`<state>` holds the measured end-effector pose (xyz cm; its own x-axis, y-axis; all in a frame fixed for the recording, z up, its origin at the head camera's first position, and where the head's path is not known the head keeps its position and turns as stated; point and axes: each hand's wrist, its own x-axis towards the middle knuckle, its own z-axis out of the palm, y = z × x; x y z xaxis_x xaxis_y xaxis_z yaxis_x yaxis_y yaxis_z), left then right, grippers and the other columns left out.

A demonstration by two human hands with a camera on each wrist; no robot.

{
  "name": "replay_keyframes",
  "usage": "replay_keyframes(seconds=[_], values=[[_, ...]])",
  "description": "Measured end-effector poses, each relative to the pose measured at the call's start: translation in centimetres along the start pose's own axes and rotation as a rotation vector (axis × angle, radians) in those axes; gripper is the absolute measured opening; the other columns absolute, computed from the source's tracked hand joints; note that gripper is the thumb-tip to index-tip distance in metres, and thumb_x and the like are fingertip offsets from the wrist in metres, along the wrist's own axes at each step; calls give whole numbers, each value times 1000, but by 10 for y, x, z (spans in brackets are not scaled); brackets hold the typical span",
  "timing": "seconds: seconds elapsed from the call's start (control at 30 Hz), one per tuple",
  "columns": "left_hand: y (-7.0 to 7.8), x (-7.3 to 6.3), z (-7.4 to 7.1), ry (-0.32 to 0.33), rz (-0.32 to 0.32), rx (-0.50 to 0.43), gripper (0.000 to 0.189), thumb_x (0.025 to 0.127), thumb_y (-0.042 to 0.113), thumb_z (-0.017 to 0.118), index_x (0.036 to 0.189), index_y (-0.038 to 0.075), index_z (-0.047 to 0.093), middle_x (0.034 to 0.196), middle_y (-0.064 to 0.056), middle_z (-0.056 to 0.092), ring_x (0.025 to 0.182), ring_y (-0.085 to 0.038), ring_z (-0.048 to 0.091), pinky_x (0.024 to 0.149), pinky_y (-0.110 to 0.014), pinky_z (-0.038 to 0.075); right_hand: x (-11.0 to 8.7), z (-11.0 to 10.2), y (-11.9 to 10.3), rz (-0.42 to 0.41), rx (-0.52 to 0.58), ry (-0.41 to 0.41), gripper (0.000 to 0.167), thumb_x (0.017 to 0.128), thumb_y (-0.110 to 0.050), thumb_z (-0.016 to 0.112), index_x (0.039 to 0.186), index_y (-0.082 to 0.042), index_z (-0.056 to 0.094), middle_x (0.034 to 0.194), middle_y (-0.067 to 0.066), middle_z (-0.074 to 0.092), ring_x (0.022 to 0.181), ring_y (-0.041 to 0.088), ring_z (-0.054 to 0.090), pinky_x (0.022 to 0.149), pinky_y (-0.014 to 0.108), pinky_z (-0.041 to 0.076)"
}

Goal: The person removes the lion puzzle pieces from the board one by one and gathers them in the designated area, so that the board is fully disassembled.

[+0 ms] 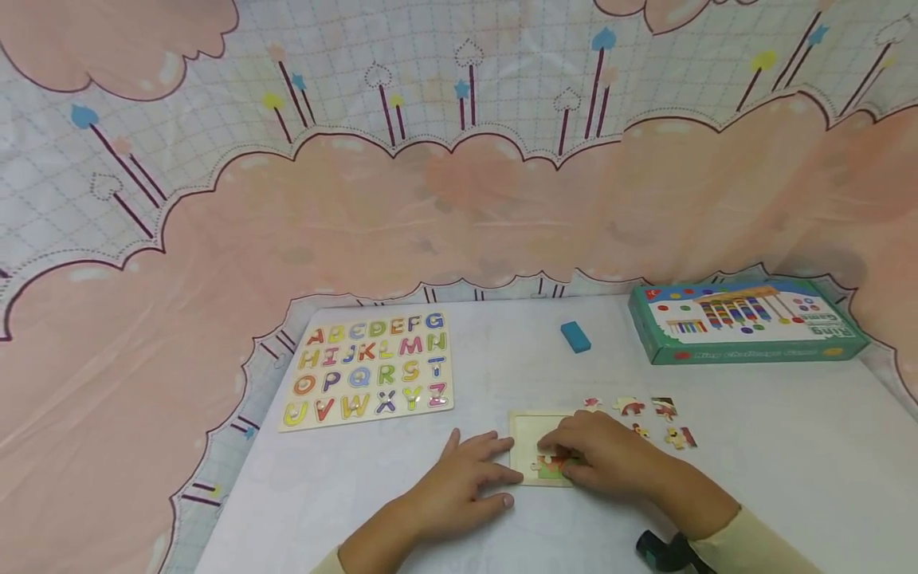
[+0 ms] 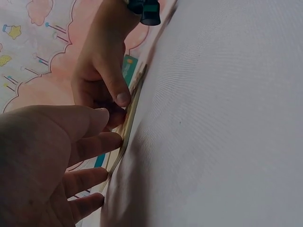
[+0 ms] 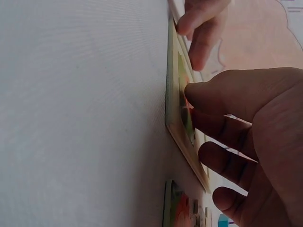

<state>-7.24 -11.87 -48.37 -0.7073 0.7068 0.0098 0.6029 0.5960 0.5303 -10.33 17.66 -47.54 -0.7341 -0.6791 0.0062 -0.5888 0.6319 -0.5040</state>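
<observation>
A small wooden puzzle tray (image 1: 526, 429) lies flat on the white-covered table. My left hand (image 1: 469, 488) rests at its left side, fingers spread and fairly straight, fingertips at the rim. Over the tray, my right hand (image 1: 613, 456) bends its thumb and index finger onto a green and red jigsaw piece (image 1: 551, 469), pinching it low in the tray. In the right wrist view the thumb (image 3: 203, 94) touches the printed surface (image 3: 183, 73), which sits inside the raised rim. The right fingers hide part of the tray in the head view.
Several loose jigsaw pieces (image 1: 629, 406) lie right of the tray. An alphabet board (image 1: 373, 371) is at the back left. A blue block (image 1: 575, 336) and a green game box (image 1: 746, 323) stand farther back. A black object (image 1: 663, 552) is by the right wrist.
</observation>
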Motion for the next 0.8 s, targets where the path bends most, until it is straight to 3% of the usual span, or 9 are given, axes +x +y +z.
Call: replay_keyframes(seconds=[0.17,0.43,0.8], values=[[0,0,0,-6,-3,-2,30,103,36,70,131,31,78,162,1,52,155,-27,40,119,-79,13,3,-2,-2,15,8,-28,32,96,-20,80,128,-25,77,92,-23,59,86,2,52,80,29,49],[-1,0,-1,-9,4,-1,31,102,34,70,132,30,78,162,0,52,155,-28,40,119,-79,14,4,-3,0,-35,-11,-25,27,94,-13,81,116,-30,80,92,-23,59,85,1,52,78,28,49],[-2,0,-1,-19,-11,-23,31,102,34,70,133,30,77,163,2,50,156,-26,38,121,-77,12,4,-1,-3,9,57,-40,32,94,-3,76,114,-28,76,106,-19,63,94,1,56,88,34,53]])
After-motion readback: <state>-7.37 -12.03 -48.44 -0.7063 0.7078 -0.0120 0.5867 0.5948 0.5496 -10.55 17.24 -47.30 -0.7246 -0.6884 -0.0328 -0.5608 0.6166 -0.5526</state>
